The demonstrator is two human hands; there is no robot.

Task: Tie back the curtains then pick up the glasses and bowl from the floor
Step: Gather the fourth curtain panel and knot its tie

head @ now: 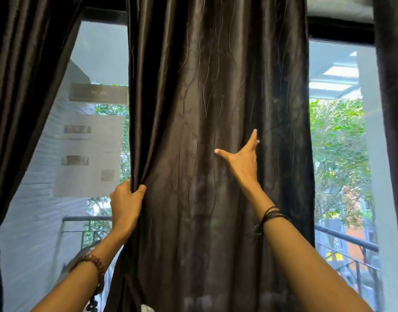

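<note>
A dark brown satin curtain panel (204, 109) hangs straight down the middle of the window. My left hand (126, 201) grips its left edge, fingers curled round the bunched fabric. My right hand (243, 156) reaches up against the front of the panel with thumb and forefinger spread wide; its other fingers are hidden behind the hand. Another dark curtain (24, 86) hangs gathered at the far left, and a third (391, 109) runs down the far right edge. No glasses or bowl are in view.
Behind the curtains is a window (99, 64) with a sheer screen, a black frame (339, 30) across the top, a balcony railing (346, 239) and trees outside. Something pale shows at the bottom by the curtain hem (146, 308).
</note>
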